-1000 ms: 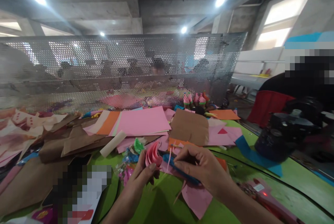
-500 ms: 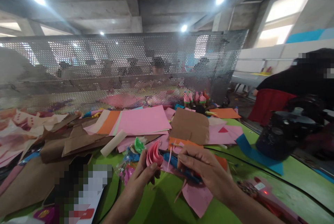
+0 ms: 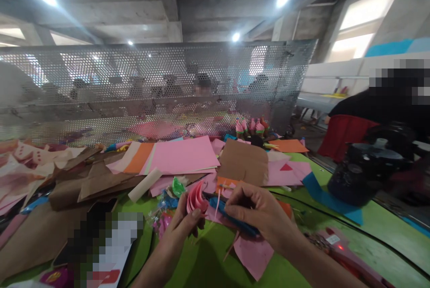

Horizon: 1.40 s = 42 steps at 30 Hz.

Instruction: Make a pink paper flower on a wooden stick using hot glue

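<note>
My left hand (image 3: 183, 227) is closed on a bunch of curved pink paper pieces (image 3: 196, 198), held upright just above the green table (image 3: 208, 265). My right hand (image 3: 260, 214) grips blue-handled scissors (image 3: 231, 216) whose tip points at the pink pieces; a thin pink paper strip (image 3: 218, 199) hangs by the blades. A cut pink sheet (image 3: 253, 256) lies on the table under my right wrist.
Pink and orange sheets (image 3: 181, 156), brown cardboard (image 3: 245, 162) and a white roll (image 3: 145, 185) lie behind my hands. A perforated metal screen (image 3: 151, 86) stands across the table. A black container (image 3: 366, 171) and a seated person (image 3: 386, 104) are at the right; a red glue gun (image 3: 339, 252) lies nearby.
My right hand with the scissors has shifted slightly back and forth beside the pink pieces. My left hand has stayed nearly still.
</note>
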Motion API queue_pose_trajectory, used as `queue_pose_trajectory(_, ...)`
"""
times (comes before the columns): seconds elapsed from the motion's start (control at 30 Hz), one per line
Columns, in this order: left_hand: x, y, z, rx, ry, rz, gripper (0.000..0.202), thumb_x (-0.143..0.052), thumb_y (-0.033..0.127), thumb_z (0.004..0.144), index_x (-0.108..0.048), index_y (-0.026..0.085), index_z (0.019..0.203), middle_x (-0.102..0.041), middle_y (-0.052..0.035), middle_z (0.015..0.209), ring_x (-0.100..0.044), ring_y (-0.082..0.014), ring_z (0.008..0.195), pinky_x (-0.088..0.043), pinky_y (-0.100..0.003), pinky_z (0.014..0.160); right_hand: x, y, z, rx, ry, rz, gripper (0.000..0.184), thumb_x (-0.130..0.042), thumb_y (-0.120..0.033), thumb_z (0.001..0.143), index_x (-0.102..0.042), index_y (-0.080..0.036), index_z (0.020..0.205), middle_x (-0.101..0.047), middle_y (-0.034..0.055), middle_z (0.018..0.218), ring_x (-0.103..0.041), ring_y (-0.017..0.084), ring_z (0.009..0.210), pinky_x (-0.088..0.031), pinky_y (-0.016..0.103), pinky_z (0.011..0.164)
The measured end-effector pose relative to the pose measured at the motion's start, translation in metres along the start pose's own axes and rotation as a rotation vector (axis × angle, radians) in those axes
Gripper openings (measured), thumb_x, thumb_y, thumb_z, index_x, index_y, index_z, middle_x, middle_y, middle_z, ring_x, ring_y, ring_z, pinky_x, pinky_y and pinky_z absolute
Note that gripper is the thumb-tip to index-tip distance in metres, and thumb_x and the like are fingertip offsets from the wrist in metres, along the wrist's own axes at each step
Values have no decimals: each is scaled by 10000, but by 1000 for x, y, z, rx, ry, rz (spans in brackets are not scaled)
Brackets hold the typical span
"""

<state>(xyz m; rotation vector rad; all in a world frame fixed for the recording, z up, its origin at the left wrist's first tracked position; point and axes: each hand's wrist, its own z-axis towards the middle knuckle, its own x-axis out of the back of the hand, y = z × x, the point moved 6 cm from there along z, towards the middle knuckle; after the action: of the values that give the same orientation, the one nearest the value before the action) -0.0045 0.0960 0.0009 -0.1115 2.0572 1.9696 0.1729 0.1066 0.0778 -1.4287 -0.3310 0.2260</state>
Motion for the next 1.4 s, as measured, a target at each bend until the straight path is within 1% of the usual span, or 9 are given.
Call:
queue_pose_trajectory(0.1,1,-1,1,2,7,-2,828,-646,537,802,-301,206,1478,-649,-9,714,-563,-158,620,-382,-254,579,-4,-3,-1,19,-78,-102,390,-583,-461,885,-605,-169,627,-505,-30,551,-396,84,476,-292,208,456)
queue_pose_trajectory(0.2,-1,1,2,-21,-13,14,777,-644,524,804,-340,213,1448,-641,-7,720,-561,-158,627,-384,-252,573,-5,-12,-2,183,-37,-325,97,-678,-288,818,-686,-192,804,-629,3,743,-512,120,618,-372,220,557)
queue_pose_trajectory(0.27,-4,3,2,-42,-30,31,745,-638,519,807,-358,215,1427,-633,-4,725,-554,-158,633,-381,-249,568,-9,-17,-3,280,-31,-417,94,-686,-206,804,-704,-216,896,-676,15,845,-577,146,721,-417,234,641)
queue_pose_trajectory(0.4,-4,1,0,-21,7,63,679,-606,506,836,-374,195,1393,-615,-3,739,-533,-156,664,-384,-254,606,-18,-21,-7,364,-51,-464,102,-656,-238,867,-718,-204,794,-691,17,750,-620,159,728,-446,252,686)
queue_pose_trajectory(0.5,-6,-1,-2,-42,13,89,618,-605,496,842,-419,203,1353,-604,-4,772,-518,-160,690,-376,-258,621,-21,-23,-9,406,-20,-482,56,-673,-188,857,-726,-205,847,-713,26,803,-640,164,764,-460,248,700)
queue_pose_trajectory(0.83,-15,8,-14,-9,11,128,563,-613,485,858,-461,236,1339,-611,-25,931,-506,-166,784,-404,-253,699,-29,-14,-15,485,18,-736,61,-663,-177,861,-696,-226,843,-699,29,802,-629,182,736,-418,274,663)
queue_pose_trajectory(1.03,-17,9,-12,-35,-28,86,475,-610,447,861,-500,201,1252,-582,-4,800,-484,-146,706,-386,-244,644,-31,-14,-17,473,31,-812,90,-620,-126,862,-653,-205,833,-677,28,811,-602,177,745,-390,270,661)
queue_pose_trajectory(1.23,-16,5,-8,-47,-12,70,583,-643,463,827,-467,160,1293,-591,6,722,-486,-144,644,-368,-247,597,-30,-14,-16,465,29,-793,86,-630,-132,858,-656,-211,836,-681,21,826,-606,172,759,-398,263,678)
queue_pose_trajectory(1.4,-13,6,-10,-23,23,64,622,-645,507,827,-479,190,1336,-613,-6,750,-519,-156,689,-388,-253,634,-26,-19,-14,462,25,-751,63,-626,-161,871,-660,-214,861,-686,26,837,-608,176,773,-408,268,689)
